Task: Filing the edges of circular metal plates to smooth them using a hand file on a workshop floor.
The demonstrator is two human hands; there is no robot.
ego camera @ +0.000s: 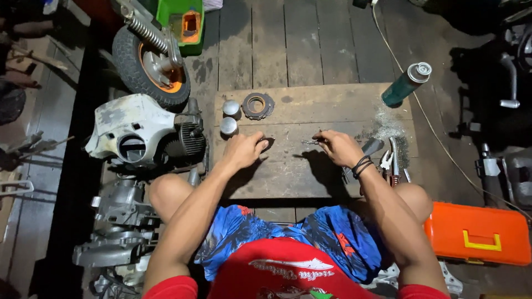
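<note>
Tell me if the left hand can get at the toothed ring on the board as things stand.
Probably yes. The toothed ring lies flat on the wooden board, just beyond the left hand. Bare board lies between them; the two metal caps sit off to the side.
</note>
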